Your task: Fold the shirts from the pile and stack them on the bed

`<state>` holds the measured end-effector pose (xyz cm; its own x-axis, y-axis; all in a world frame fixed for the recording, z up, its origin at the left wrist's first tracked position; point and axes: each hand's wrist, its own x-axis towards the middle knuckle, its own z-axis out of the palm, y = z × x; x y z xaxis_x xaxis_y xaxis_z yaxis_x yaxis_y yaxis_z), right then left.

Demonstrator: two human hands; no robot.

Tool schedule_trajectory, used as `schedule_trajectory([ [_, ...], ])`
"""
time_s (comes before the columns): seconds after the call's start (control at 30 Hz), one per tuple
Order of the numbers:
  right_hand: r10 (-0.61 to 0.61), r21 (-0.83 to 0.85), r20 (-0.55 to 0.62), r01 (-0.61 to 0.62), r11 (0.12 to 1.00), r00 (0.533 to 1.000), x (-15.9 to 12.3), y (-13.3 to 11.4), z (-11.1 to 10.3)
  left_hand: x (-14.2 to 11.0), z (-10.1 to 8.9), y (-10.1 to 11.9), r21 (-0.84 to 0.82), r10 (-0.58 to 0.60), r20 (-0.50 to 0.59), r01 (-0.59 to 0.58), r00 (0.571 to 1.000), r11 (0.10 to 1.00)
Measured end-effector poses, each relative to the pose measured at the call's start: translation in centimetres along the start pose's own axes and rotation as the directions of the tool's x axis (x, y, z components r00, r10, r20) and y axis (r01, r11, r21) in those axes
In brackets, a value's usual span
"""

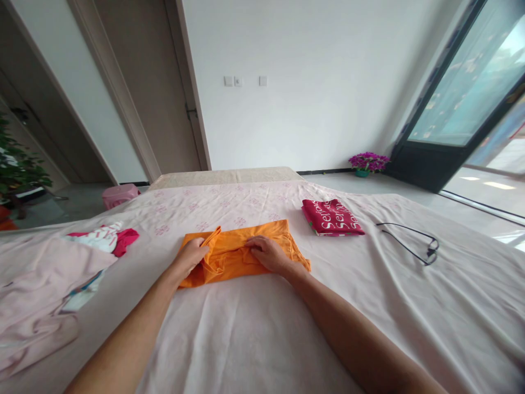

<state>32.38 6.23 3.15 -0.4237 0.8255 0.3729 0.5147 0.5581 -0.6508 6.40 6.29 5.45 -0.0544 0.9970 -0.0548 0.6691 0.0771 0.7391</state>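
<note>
An orange garment [233,244], partly folded into a wide strip, lies crosswise on the bed in front of me. My left hand [192,257] is closed on its left part, pinching a raised fold that stands up in a small loop. My right hand [268,253] rests on its middle right, the fingers curled onto the fabric and gripping it. Bunched creases show at the garment's right end. Which piece of clothing it is, I cannot tell.
A folded red cloth [332,218] with white lettering lies at the right, with black-framed glasses [429,246] beyond it. A loose heap of pale clothes [45,284] covers the left side. A pink stool [120,195] stands past the bed [246,339].
</note>
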Motion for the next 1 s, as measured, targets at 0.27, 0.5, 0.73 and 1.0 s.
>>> schedule_trajectory([
  [0.27,0.034,-0.018,0.014,-0.034,0.999,0.999,-0.2,-0.8,-0.3,-1.0,-1.0,0.0,-0.355,0.001,0.150,0.053,0.989,0.933],
  [0.5,0.126,-0.234,0.078,-0.105,0.966,0.989,0.8,-4.7,-0.1,-1.7,-1.9,-0.9,-0.592,0.038,0.229,0.108,0.973,0.798],
  [0.73,0.325,-0.350,0.235,-0.232,0.908,0.916,3.8,-8.0,2.6,-2.1,-1.9,-0.2,-0.603,0.026,0.089,0.033,0.996,0.797],
  [1.0,0.349,-0.204,0.228,-0.306,0.930,0.909,4.7,-6.7,3.4,-1.9,-1.5,0.8,-0.469,0.103,-0.008,-0.095,0.995,0.878],
])
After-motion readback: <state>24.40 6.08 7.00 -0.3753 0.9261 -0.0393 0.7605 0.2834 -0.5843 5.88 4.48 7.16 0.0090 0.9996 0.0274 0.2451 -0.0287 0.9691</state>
